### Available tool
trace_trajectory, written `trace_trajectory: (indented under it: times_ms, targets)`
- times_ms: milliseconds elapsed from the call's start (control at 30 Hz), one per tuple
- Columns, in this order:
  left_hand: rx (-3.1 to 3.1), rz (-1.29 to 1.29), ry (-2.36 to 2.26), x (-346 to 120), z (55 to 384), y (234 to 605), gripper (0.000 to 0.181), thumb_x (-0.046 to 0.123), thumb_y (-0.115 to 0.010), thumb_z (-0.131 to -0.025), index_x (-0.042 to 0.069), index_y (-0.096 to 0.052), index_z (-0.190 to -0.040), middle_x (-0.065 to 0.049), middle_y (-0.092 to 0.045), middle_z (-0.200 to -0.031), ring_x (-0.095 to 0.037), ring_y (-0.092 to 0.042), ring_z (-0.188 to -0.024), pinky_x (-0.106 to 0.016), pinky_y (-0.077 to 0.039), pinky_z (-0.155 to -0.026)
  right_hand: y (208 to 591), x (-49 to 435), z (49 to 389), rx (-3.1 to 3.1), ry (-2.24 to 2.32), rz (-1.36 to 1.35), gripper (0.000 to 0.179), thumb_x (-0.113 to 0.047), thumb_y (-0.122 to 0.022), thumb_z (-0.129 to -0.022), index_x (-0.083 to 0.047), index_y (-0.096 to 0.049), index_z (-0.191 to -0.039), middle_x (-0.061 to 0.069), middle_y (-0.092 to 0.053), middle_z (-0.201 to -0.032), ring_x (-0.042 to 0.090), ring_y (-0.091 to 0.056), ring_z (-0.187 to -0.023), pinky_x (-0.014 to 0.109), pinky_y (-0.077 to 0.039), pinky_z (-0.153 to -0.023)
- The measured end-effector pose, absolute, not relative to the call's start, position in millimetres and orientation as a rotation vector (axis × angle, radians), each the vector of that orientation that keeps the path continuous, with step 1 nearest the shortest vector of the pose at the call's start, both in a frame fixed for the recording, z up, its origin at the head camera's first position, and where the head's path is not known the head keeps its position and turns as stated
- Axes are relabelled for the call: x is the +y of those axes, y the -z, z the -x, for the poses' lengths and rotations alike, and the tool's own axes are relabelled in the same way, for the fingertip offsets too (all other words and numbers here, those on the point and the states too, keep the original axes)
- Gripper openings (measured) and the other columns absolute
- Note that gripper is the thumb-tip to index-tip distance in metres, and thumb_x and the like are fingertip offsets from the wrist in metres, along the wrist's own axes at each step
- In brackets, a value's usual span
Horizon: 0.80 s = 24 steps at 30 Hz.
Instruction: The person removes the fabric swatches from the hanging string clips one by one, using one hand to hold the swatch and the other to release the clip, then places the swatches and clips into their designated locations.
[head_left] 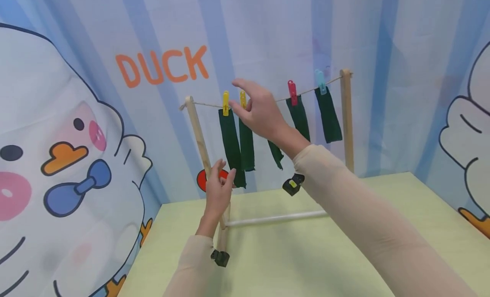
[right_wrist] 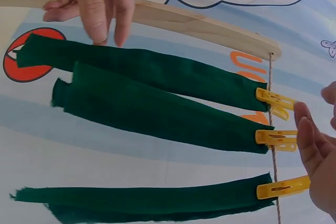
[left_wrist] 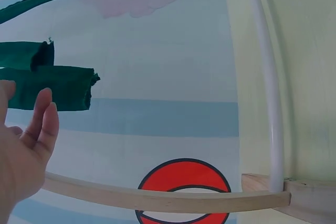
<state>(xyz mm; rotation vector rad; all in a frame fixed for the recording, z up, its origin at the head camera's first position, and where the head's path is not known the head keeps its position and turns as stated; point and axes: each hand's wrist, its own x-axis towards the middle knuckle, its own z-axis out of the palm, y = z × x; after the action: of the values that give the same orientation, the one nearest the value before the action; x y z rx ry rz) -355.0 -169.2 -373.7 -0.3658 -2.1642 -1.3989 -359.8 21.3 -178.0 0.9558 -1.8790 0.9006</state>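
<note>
Dark green cloth strips hang from a string, the leftmost strip (head_left: 230, 139) held by a yellow clothespin (head_left: 226, 103). Beside it a second strip (head_left: 246, 148) hangs from another yellow clothespin (head_left: 243, 99). My right hand (head_left: 262, 112) is raised by these pins, thumb and forefinger apart; whether a fingertip touches a pin I cannot tell. Lower down, my left hand (head_left: 218, 190) is near the lower part of the leftmost strip, fingers spread and pinching nothing. In the right wrist view a third yellow clothespin (right_wrist: 283, 186) holds another strip (right_wrist: 157, 203), partly hidden by my hand in the head view.
The string runs between a left wooden post (head_left: 198, 135) and a right wooden post (head_left: 346, 118). A red clothespin (head_left: 292, 92) and a light blue clothespin (head_left: 320, 81) hold more strips. A white bar (head_left: 275, 218) crosses low above the pale yellow table (head_left: 306, 263). A duck-print curtain stands behind.
</note>
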Motion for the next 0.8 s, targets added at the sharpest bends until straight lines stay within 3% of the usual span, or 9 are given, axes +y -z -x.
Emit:
trace_trajectory:
  times_ms: [67,200,300,400,600,800]
  targets:
    - [-2.158,0.357,1.436,-168.5,356.5,372.7,0.061,0.038,-0.059,-0.101,0.013,-0.039,-0.153,-0.008,-0.052,-0.148,-0.023,-0.056,-0.058,-0.022,-0.051,-0.059,171.6,20.3,360.6,-1.991,-0.889,-0.933,0.051,-0.023,-0.066,-0.098,-0.001,-0.051,-0.142,0.013,-0.054,-0.144,0.017,-0.066,-0.088,0.023,-0.052,-0.086]
    - [-2.133,0.354,1.542,-167.2,358.0,369.7,0.058,0.036,-0.060,-0.102,0.014,-0.040,-0.152,-0.005,-0.053,-0.147,-0.033,-0.056,-0.061,-0.026,-0.054,-0.064,160.8,19.3,361.1,-2.224,-0.935,-0.878,0.063,-0.028,-0.065,-0.099,-0.003,-0.039,-0.151,0.013,-0.047,-0.150,0.016,-0.070,-0.096,0.032,-0.041,-0.108]
    - [-2.106,0.361,1.607,-166.2,359.5,368.2,0.058,0.036,-0.060,-0.101,0.015,-0.041,-0.151,-0.004,-0.051,-0.147,-0.043,-0.054,-0.066,-0.029,-0.055,-0.067,155.3,17.7,360.9,-2.341,-1.000,-0.854,0.067,-0.030,-0.063,-0.100,-0.005,-0.032,-0.154,0.013,-0.045,-0.151,0.015,-0.066,-0.059,0.035,-0.047,-0.102]
    - [-2.088,0.356,1.648,-161.8,361.1,368.4,0.057,0.035,-0.061,-0.101,0.014,-0.042,-0.151,-0.007,-0.050,-0.148,-0.043,-0.053,-0.068,-0.026,-0.054,-0.067,153.7,19.0,363.0,-2.407,-1.030,-0.854,0.067,-0.031,-0.061,-0.101,-0.005,-0.031,-0.155,0.013,-0.047,-0.149,0.018,-0.067,-0.060,0.035,-0.050,-0.098]
    - [-2.037,0.319,1.727,-166.1,359.4,366.3,0.057,0.027,-0.062,-0.101,0.009,-0.041,-0.151,-0.014,-0.051,-0.146,-0.024,-0.056,-0.062,-0.020,-0.054,-0.066,152.1,5.3,367.4,-2.461,-1.038,-0.871,0.065,-0.031,-0.059,-0.102,-0.005,-0.030,-0.155,0.015,-0.052,-0.143,0.022,-0.066,-0.060,0.033,-0.051,-0.095]
    - [-2.016,0.331,1.780,-165.9,359.1,366.0,0.053,0.023,-0.064,-0.100,0.007,-0.045,-0.147,-0.017,-0.061,-0.128,-0.018,-0.057,-0.060,-0.020,-0.053,-0.064,148.6,1.8,363.8,-2.441,-1.002,-0.867,0.063,-0.028,-0.060,-0.102,-0.005,-0.033,-0.154,0.011,-0.043,-0.154,0.021,-0.066,-0.061,0.029,-0.053,-0.084]
